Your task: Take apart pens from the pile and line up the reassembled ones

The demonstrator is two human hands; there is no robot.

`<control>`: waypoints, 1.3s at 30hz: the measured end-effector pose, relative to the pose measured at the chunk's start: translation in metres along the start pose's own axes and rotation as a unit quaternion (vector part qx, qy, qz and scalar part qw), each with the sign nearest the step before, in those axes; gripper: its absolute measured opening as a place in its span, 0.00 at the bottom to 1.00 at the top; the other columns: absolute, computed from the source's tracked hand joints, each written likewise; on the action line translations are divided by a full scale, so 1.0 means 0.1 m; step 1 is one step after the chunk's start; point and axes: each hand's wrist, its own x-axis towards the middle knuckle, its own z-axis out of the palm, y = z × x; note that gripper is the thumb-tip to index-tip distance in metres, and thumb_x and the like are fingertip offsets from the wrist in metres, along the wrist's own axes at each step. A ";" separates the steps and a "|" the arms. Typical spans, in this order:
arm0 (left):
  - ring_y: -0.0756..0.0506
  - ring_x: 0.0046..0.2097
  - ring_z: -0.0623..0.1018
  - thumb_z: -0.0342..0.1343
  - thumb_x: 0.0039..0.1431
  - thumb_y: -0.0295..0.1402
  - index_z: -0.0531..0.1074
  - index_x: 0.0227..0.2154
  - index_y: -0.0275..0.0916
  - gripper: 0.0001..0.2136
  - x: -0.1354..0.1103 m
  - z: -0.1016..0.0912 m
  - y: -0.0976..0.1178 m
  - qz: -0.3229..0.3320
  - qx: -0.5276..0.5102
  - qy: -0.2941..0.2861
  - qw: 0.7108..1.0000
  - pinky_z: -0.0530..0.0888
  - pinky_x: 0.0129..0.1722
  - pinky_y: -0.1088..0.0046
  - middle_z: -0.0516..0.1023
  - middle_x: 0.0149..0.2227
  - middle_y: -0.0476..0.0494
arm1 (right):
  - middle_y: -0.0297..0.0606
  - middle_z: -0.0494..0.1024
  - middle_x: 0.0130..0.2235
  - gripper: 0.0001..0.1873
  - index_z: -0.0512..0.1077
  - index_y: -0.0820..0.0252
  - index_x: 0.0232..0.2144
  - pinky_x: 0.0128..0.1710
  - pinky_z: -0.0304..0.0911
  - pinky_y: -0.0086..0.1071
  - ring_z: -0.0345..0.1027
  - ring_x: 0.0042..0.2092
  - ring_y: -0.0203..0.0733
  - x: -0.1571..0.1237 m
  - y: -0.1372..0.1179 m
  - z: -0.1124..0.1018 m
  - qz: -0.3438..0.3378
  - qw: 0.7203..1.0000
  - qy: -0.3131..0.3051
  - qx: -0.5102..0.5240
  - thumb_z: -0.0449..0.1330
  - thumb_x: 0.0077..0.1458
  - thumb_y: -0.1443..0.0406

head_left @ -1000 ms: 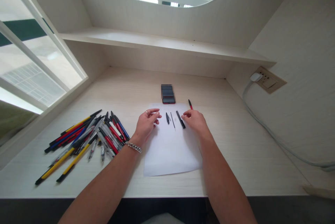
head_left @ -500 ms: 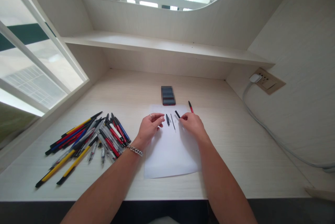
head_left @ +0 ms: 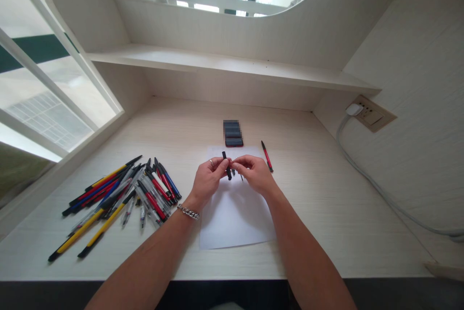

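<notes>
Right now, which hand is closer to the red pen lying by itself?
Right. The right hand is just beside the red pen; the left hand sits farther away, across the paper.

left hand [head_left: 207, 180]: bare, no glove; a thin metal ring [head_left: 211, 161] sits on one finger, near the knuckle.
left wrist: a silver chain bracelet [head_left: 188, 212] with chunky links, lying loosely across the wrist.
left forearm: bare along its whole visible length, no sleeve, no watch.
right hand [head_left: 254, 173]: bare, no glove; no ring can be made out on the fingers that show.
right wrist: bare, with no bracelet or watch.
right forearm: bare and sleeveless to the bottom edge of the view.
clothing: whether any cloth at the bottom edge is worn cannot be told.
</notes>
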 end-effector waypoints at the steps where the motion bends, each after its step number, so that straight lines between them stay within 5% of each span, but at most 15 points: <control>1: 0.44 0.40 0.78 0.64 0.49 0.43 0.77 0.37 0.34 0.18 0.01 -0.01 0.00 0.001 0.001 0.006 1.000 0.75 0.46 0.63 0.80 0.36 0.40 | 0.39 0.80 0.35 0.12 0.77 0.60 0.35 0.38 0.65 0.32 0.72 0.36 0.40 0.02 0.04 -0.04 0.004 0.999 0.026 -0.022 0.58 0.54 0.58; 4: 0.46 0.39 0.78 0.62 0.52 0.44 0.75 0.39 0.34 0.18 0.02 -0.03 -0.02 0.000 0.003 0.010 1.000 0.75 0.45 0.63 0.79 0.35 0.40 | 0.38 0.81 0.37 0.10 0.78 0.58 0.34 0.41 0.64 0.34 0.72 0.37 0.40 0.07 0.19 -0.17 0.035 0.985 0.083 -0.147 0.58 0.54 0.62; 10: 0.48 0.36 0.77 0.61 0.53 0.44 0.75 0.42 0.34 0.19 0.02 -0.04 -0.04 -0.002 0.029 0.002 1.000 0.75 0.43 0.65 0.78 0.35 0.42 | 0.40 0.81 0.40 0.12 0.79 0.55 0.37 0.43 0.62 0.35 0.72 0.42 0.46 0.09 0.34 -0.17 0.063 0.955 0.014 -0.290 0.57 0.55 0.64; 15: 0.48 0.35 0.76 0.60 0.54 0.44 0.75 0.44 0.35 0.20 0.03 -0.05 -0.07 0.003 0.058 -0.017 0.998 0.74 0.41 0.67 0.78 0.34 0.43 | 0.42 0.80 0.38 0.10 0.80 0.54 0.35 0.38 0.61 0.35 0.72 0.39 0.47 0.07 0.32 -0.09 0.071 0.939 0.014 -0.336 0.58 0.54 0.64; 19: 0.49 0.33 0.74 0.58 0.56 0.43 0.75 0.46 0.35 0.19 0.03 -0.06 -0.09 0.026 0.090 -0.033 0.995 0.73 0.38 0.70 0.78 0.33 0.43 | 0.40 0.80 0.34 0.07 0.78 0.57 0.31 0.39 0.63 0.34 0.71 0.37 0.43 0.07 0.28 -0.10 0.066 0.966 0.042 -0.247 0.60 0.51 0.65; 22: 0.49 0.33 0.73 0.56 0.58 0.43 0.74 0.47 0.37 0.19 0.03 -0.06 -0.08 0.048 0.143 -0.045 0.988 0.71 0.36 0.72 0.77 0.32 0.45 | 0.38 0.79 0.31 0.08 0.76 0.59 0.32 0.36 0.65 0.33 0.71 0.33 0.40 0.08 0.21 -0.11 0.057 0.994 0.077 -0.059 0.62 0.50 0.62; 26: 0.48 0.34 0.73 0.53 0.60 0.42 0.77 0.42 0.37 0.16 0.00 -0.05 -0.04 0.076 0.246 -0.071 0.964 0.69 0.35 0.73 0.77 0.31 0.45 | 0.37 0.77 0.27 0.13 0.76 0.61 0.33 0.30 0.65 0.32 0.70 0.29 0.38 0.08 0.09 -0.09 0.026 0.985 0.102 0.137 0.65 0.47 0.58; 39: 0.46 0.37 0.75 0.49 0.63 0.41 0.77 0.43 0.39 0.15 -0.04 -0.05 -0.02 0.096 0.332 -0.107 0.932 0.69 0.39 0.72 0.79 0.36 0.45 | 0.38 0.79 0.32 0.12 0.77 0.60 0.32 0.35 0.65 0.33 0.70 0.34 0.38 0.04 0.09 -0.09 0.023 0.990 0.019 0.135 0.67 0.45 0.59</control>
